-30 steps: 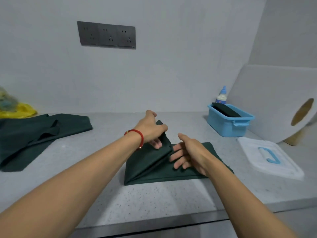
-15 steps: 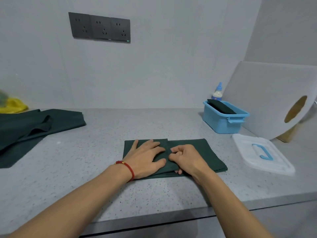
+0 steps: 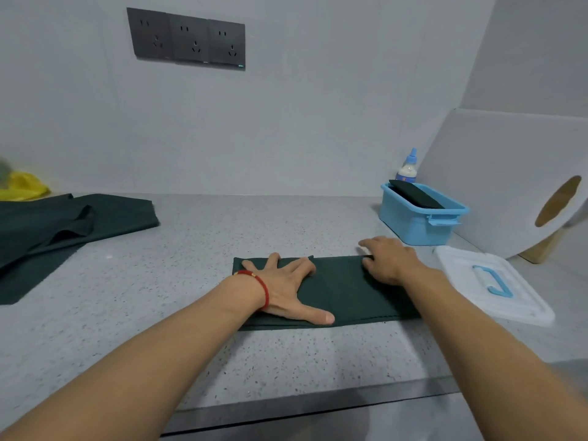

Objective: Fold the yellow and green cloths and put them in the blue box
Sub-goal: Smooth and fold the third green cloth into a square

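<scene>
While both hands (image 3: 288,289) (image 3: 389,261) press flat on the green cloth (image 3: 346,291), the blue box (image 3: 421,222) holds a folded cloth (image 3: 416,194).

Folded cloth (image 3: 346,292) lies centre on the desk (image 3: 197,243), near the front edge. Left hand (image 3: 283,286) rests flat on its left half; right hand (image 3: 389,261) on its far right corner. Box (image 3: 420,226) sits behind and right, a cloth inside (image 3: 416,195). Lid (image 3: 493,286) lies right of the folded cloth. Bottle (image 3: 408,167) stands behind the box. Unfolded cloths (image 3: 63,227) lie far left.

Nothing readable is showing anywhere: the label on the small bottle (image 3: 407,171) behind the blue box (image 3: 420,224) is appearing too blurred.
</scene>
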Available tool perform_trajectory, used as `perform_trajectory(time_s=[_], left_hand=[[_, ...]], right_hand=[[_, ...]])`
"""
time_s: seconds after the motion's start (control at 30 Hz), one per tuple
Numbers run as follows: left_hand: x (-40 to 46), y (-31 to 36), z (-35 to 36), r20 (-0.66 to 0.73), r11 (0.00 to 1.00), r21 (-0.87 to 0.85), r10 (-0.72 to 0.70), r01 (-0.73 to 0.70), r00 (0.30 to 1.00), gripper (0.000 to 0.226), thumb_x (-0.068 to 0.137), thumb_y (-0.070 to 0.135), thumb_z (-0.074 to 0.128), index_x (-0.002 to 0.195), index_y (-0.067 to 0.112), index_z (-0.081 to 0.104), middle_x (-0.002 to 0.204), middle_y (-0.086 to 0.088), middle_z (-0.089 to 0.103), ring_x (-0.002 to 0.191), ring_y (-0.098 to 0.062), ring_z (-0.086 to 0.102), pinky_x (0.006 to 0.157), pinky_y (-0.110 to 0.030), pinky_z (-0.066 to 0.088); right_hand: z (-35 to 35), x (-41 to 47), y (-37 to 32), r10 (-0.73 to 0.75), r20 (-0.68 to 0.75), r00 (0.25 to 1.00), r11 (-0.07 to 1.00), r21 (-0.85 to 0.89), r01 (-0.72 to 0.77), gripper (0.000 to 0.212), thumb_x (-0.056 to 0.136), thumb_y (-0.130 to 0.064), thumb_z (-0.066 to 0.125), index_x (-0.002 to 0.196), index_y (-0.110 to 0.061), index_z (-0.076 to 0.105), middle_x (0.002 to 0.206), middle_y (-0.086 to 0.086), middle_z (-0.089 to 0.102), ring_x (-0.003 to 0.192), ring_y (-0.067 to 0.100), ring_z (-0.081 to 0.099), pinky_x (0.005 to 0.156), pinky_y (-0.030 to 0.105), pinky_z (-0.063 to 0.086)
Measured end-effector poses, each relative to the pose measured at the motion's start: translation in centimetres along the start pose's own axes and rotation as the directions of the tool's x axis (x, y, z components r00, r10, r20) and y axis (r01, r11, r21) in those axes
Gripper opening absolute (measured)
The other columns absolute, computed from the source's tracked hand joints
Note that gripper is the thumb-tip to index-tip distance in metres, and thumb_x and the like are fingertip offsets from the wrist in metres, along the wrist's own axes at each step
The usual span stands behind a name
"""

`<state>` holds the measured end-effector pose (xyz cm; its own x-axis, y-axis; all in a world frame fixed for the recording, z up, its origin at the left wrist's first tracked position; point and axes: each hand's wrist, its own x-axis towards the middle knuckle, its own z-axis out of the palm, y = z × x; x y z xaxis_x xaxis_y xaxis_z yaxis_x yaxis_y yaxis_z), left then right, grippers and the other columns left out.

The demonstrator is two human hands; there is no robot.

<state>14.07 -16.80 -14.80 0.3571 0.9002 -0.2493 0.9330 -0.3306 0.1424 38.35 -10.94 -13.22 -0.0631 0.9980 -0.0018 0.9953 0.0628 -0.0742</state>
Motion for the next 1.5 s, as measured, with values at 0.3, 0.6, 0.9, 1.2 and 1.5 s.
perform_trajectory(time_s=[0.3, 0.6, 0.9, 1.2, 1.5], left_hand=[[0.9, 0.3, -0.8, 0.076, 0.983, 0.184, -0.011, -0.004, 0.997, 0.125, 0.045, 0.112, 0.024, 0.152, 0.054, -0.006, 0.165, 0.025, -0.010, 0.152, -0.032, 0.002, 0.108, -0.077, 0.008], [1.3, 0.1, -0.3, 0.040, 0.994, 0.035, 0.100, -0.101, 0.994, 0.121, 0.062, 0.101, 0.044, 0.157, 0.035, 0.008, 0.166, 0.019, -0.004, 0.154, -0.013, -0.009, 0.118, -0.067, -0.009], [0.9, 1.4, -2.2, 0.090, 0.996, 0.054, 0.059, -0.064, 0.994, 0.128, 0.049, 0.103, 0.052, 0.153, 0.037, 0.015, 0.160, 0.012, 0.020, 0.150, -0.019, 0.016, 0.119, -0.066, 0.007], [-5.0, -2.6, -0.3, -0.521, 0.926, -0.378, -0.200, -0.014, 0.829, 0.033, 0.088, 0.016, 0.059, 0.120, 0.017, 0.067, 0.123, -0.007, 0.060, 0.119, -0.024, 0.051, 0.102, -0.032, 0.043], [-7.9, -2.7, 3.1, -0.525, 0.727, -0.684, -0.541, 0.053, 0.657, 0.036, 0.102, 0.043, 0.038, 0.116, 0.021, 0.062, 0.106, 0.001, 0.066, 0.104, -0.022, 0.057, 0.097, -0.043, 0.044]], right_hand=[[-1.7, 1.1, 2.9, 0.029, -0.099, 0.995, 0.843, 0.537, 0.029, 0.027, 0.084, -0.041, 0.079, 0.094, -0.023, 0.062, 0.098, 0.000, 0.067, 0.093, 0.018, 0.064, 0.072, 0.032, 0.049], [-1.5, -4.1, 6.3, -0.076, 0.354, 0.932, 0.618, 0.751, -0.234, 0.036, 0.093, -0.033, 0.073, 0.094, 0.003, 0.072, 0.088, 0.025, 0.074, 0.069, 0.027, 0.069, 0.063, 0.032, 0.058], [-7.2, -5.3, -0.4, -0.144, 0.026, 0.989, 0.487, 0.872, 0.048, 0.023, 0.095, -0.020, 0.070, 0.082, -0.001, 0.066, 0.066, 0.008, 0.056, 0.048, 0.012, 0.047, 0.042, 0.022, 0.037], [-7.4, -4.8, -11.3, -0.271, 0.052, 0.961, 0.740, 0.650, 0.174, 0.024, 0.094, -0.016, 0.064, 0.072, -0.008, 0.068, 0.057, 0.011, 0.064, 0.045, 0.017, 0.058, 0.039, 0.022, 0.038], [-1.3, -4.1, -17.5, -0.305, 0.236, 0.923, 0.884, 0.430, 0.182, 0.033, 0.100, -0.032, 0.060, 0.085, -0.005, 0.073, 0.065, 0.003, 0.075, 0.050, 0.014, 0.067, 0.049, 0.025, 0.053]])
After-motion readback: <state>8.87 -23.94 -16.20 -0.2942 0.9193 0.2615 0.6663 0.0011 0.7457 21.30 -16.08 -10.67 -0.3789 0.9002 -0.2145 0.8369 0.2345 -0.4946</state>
